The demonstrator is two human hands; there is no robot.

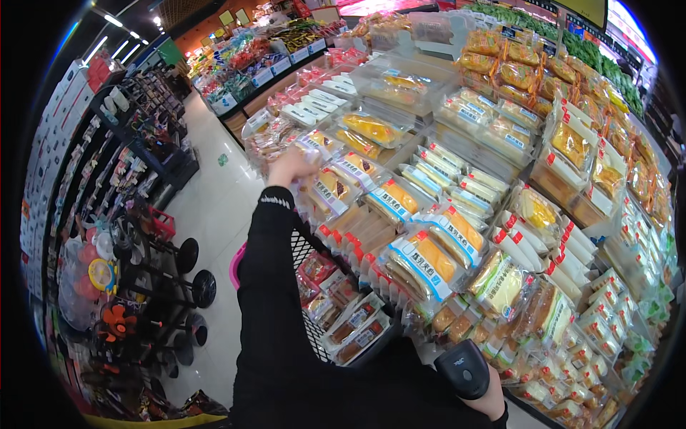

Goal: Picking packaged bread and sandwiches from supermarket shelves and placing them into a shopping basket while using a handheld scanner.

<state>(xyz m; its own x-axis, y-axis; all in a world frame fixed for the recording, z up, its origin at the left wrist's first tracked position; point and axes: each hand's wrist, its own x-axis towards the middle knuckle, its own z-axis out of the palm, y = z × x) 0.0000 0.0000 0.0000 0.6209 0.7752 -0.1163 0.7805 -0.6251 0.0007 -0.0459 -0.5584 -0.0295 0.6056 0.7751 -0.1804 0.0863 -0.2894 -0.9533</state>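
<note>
My left hand (pixel 289 166) reaches out to the near left corner of a bread display. Its fingers are bent and closed at the edge of a clear-wrapped packaged bread (pixel 319 143); the fingertips are partly hidden. Just below it lies another wrapped bread with a dark filling (pixel 334 187). Low at the right, my right hand (pixel 491 397) is wrapped round a black handheld barcode scanner (pixel 461 366), held near my body. Under my left forearm stands a mesh shopping basket (pixel 312 342) with a pink edge, holding several packs, among them long wrapped breads (pixel 357 330).
Tiered clear bins (pixel 400 86) of wrapped breads fill the middle and right. Blue-labelled packs (pixel 421 266) stand in rows at the near edge. Left, across a tiled aisle (pixel 221 154), are shelves and a rack of wheeled goods (pixel 187 256). A snack stand (pixel 246 68) stands farther back.
</note>
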